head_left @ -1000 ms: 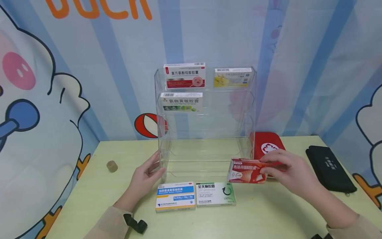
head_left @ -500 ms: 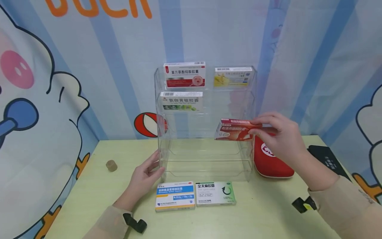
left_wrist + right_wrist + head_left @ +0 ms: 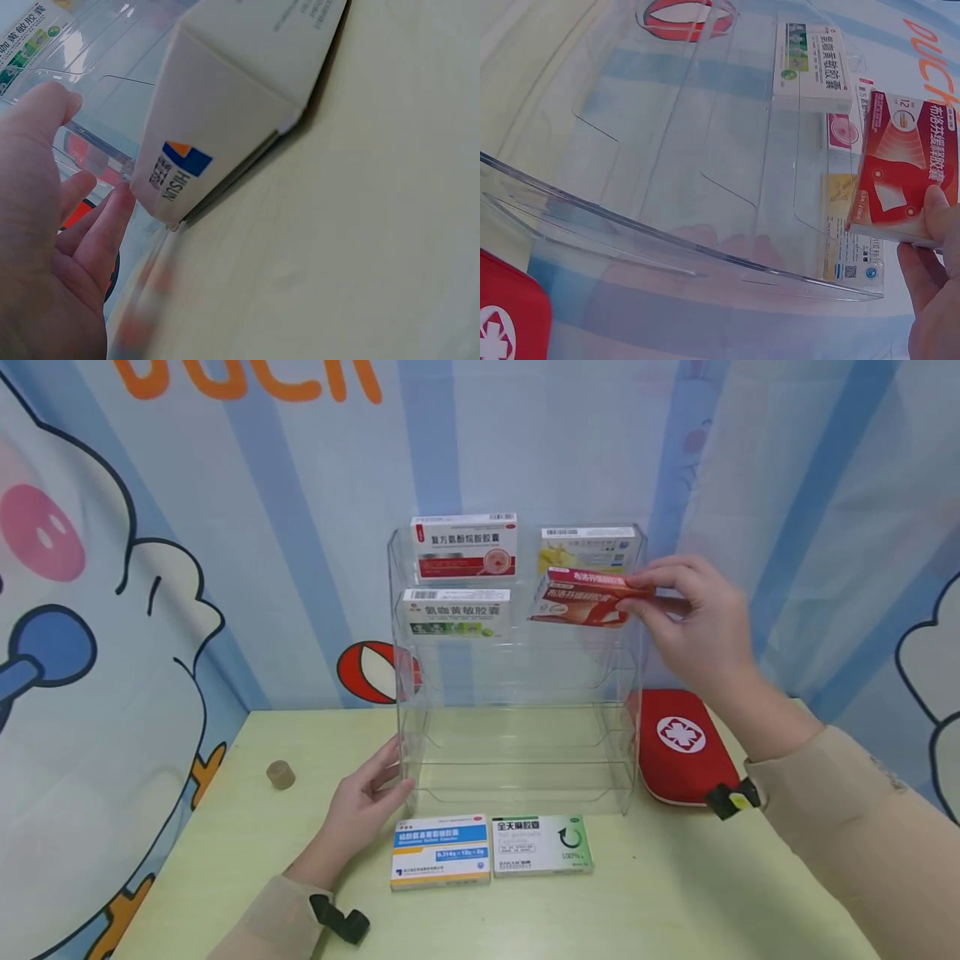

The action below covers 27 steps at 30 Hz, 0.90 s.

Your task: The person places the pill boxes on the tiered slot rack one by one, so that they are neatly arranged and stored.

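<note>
My right hand (image 3: 701, 622) pinches a red and white medicine box (image 3: 581, 599) by its right end, with the thumb in front. The box is tilted, in front of the rack's upper right part, and overlaps a yellow and white medicine box (image 3: 585, 547) in the top tier. The right wrist view shows the held red box (image 3: 904, 165) near the clear rack's upper tiers. My left hand (image 3: 367, 802) grips the lower left edge of the clear display rack (image 3: 517, 777); in the left wrist view, thumb and fingers (image 3: 105, 232) lie on either side of that edge.
The top tier holds a red and white box (image 3: 465, 547); a green and white box (image 3: 457, 614) sits below it. A blue and white box (image 3: 440, 852) and a green-edged box (image 3: 542, 846) lie before the rack. A red pouch (image 3: 682, 768) and a cork (image 3: 281, 775) flank it.
My right hand has lifted the red medicine box from near the table up to the rack's upper right. The left hand has stayed at the rack's left edge.
</note>
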Available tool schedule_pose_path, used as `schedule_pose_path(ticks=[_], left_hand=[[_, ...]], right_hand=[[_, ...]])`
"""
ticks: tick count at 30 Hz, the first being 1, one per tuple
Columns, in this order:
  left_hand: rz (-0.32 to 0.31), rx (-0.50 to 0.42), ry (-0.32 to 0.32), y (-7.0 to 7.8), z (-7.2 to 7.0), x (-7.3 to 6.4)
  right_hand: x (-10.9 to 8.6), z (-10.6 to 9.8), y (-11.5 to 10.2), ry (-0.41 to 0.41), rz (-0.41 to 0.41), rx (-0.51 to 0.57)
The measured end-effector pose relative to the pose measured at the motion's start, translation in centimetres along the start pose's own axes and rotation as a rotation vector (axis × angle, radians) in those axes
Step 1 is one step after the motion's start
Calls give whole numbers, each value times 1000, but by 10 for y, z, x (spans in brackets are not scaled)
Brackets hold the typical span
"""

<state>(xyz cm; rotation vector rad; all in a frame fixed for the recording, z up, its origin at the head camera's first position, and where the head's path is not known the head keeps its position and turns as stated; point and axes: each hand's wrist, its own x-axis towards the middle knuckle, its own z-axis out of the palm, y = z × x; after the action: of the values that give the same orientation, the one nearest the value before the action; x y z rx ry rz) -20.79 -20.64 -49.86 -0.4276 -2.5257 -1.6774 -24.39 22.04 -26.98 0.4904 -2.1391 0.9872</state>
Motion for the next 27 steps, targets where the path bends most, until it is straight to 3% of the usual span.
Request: schedule_pose_path(ticks=[8,27], left_hand=[[9,8,5,-2,0,1],[12,10,1,-1,0,0]], right_hand=[[20,7,6,51,-60,-35],[15,24,13,-125,22,-260]])
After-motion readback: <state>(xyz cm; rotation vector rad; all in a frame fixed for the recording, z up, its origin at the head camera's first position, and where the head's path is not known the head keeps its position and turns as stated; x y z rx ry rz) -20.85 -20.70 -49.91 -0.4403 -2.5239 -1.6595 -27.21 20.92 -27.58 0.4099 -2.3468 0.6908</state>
